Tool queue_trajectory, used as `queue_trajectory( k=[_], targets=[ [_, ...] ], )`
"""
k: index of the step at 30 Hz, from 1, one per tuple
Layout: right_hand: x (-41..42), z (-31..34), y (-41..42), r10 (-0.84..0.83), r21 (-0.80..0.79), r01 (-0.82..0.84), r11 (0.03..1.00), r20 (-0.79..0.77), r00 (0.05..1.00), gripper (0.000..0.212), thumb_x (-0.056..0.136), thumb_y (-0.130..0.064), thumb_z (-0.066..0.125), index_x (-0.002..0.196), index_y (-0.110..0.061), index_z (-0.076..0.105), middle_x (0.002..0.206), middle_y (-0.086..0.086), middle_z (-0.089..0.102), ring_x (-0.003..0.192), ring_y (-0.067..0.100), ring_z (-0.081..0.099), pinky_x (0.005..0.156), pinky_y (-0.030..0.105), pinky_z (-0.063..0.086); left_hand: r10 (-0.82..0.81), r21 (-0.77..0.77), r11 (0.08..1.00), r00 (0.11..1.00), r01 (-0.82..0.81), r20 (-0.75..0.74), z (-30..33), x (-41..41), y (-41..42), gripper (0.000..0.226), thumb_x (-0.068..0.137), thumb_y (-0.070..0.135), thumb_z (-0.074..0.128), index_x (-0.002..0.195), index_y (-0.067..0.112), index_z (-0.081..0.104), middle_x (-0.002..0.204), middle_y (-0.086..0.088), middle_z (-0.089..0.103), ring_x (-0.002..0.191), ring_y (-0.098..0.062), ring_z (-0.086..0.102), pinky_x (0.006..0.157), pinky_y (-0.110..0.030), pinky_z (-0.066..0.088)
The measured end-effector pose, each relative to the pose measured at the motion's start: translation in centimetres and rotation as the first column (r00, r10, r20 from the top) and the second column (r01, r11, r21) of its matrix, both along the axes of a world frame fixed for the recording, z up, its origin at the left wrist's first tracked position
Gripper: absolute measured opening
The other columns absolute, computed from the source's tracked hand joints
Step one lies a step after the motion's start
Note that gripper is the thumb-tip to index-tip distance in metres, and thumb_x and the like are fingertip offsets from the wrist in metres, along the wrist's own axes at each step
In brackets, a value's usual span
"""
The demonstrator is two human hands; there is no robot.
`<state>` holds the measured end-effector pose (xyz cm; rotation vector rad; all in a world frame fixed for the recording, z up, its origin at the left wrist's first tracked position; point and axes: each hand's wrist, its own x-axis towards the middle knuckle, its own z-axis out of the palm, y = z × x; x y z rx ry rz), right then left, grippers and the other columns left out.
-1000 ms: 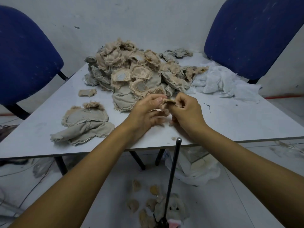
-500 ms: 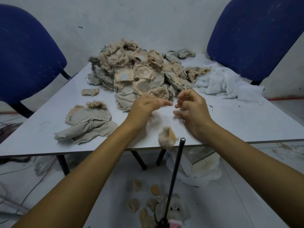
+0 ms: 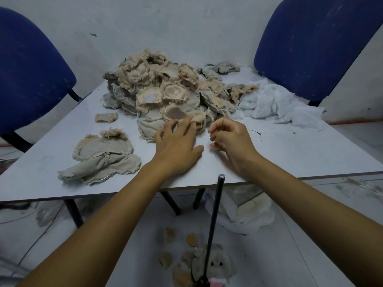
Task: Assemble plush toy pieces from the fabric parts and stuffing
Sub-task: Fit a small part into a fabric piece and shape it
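Observation:
A big heap of tan and grey plush fabric pieces (image 3: 165, 90) lies at the back middle of the white table (image 3: 300, 154). My left hand (image 3: 178, 143) reaches forward with spread fingers, its fingertips touching the front edge of the heap near a small tan piece (image 3: 196, 120). My right hand (image 3: 232, 139) hovers just right of it with loosely curled fingers and holds nothing. A few flat grey pieces (image 3: 103, 156) lie at the front left. On the floor below sit several small finished tan pieces (image 3: 170, 235) and a plush toy face (image 3: 217, 266).
White stuffing fabric (image 3: 275, 104) is bunched at the table's right back. Two blue chairs (image 3: 31, 79) (image 3: 321, 44) stand at either side. A black rod (image 3: 215, 214) rises from the floor by the table's front edge. A white plastic bag (image 3: 244, 214) lies under the table.
Both hands pinched a small tan piece, then let it go, and it dropped over the table edge. My left hand has since reached forward to the heap; my right hand stays empty.

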<state>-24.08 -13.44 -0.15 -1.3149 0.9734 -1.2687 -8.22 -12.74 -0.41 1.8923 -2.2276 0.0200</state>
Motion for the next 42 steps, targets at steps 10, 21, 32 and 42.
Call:
queue_trajectory(
  k=[10, 21, 32, 42],
  targets=[
    [0.0, 0.1, 0.3, -0.049, -0.136, 0.030, 0.990, -0.136, 0.990, 0.042, 0.091, -0.005, 0.062, 0.122, -0.031, 0.053, 0.119, -0.003, 0.052, 0.095, 0.012, 0.061, 0.073, 0.029, 0.060, -0.285, -0.451, 0.893, 0.790, 0.012, -0.543, 1.8, -0.3, 1.8, 0.020, 0.090, 0.013, 0.069, 0.108, 0.007, 0.073, 0.110, -0.001, 0.069, 0.102, -0.021, 0.063, 0.091, -0.041, 0.049],
    [0.0, -0.1, 0.8, 0.124, -0.325, -0.239, 0.915, -0.335, 0.934, 0.037, 0.087, -0.002, 0.071, 0.118, -0.022, 0.064, 0.104, -0.012, 0.069, 0.087, 0.019, 0.068, 0.074, 0.035, 0.058, 0.044, 0.121, 0.965, 0.312, 0.232, -0.949, 2.7, 0.0, 1.5, 0.018, 0.097, 0.003, 0.052, 0.096, -0.011, 0.062, 0.082, -0.018, 0.051, 0.070, -0.024, 0.042, 0.063, -0.030, 0.034],
    [-0.4, 0.0, 0.6, 0.289, -0.139, -0.309, 0.941, -0.148, 0.946, 0.023, 0.083, 0.000, 0.075, 0.104, -0.001, 0.064, 0.072, -0.006, 0.066, 0.064, 0.003, 0.058, 0.058, 0.016, 0.047, -0.033, 0.076, 0.958, 0.371, 0.277, -0.928, 2.1, 0.0, 1.5, 0.055, 0.101, 0.033, 0.050, 0.096, -0.021, 0.061, 0.092, -0.027, 0.068, 0.082, -0.019, 0.063, 0.080, -0.025, 0.050],
    [-1.5, 0.5, -0.2, 0.366, 0.040, -0.371, 0.928, 0.091, 0.926, 0.007, 0.080, -0.012, 0.076, 0.080, -0.013, 0.069, 0.075, 0.004, 0.063, 0.071, 0.012, 0.059, 0.069, 0.024, 0.049, 0.164, 0.200, 0.942, 0.148, 0.271, -0.975, 2.7, -0.3, 1.2, 0.030, 0.087, 0.046, 0.065, 0.077, 0.018, 0.065, 0.071, 0.002, 0.062, 0.069, -0.013, 0.053, 0.065, -0.029, 0.038]
  ],
)
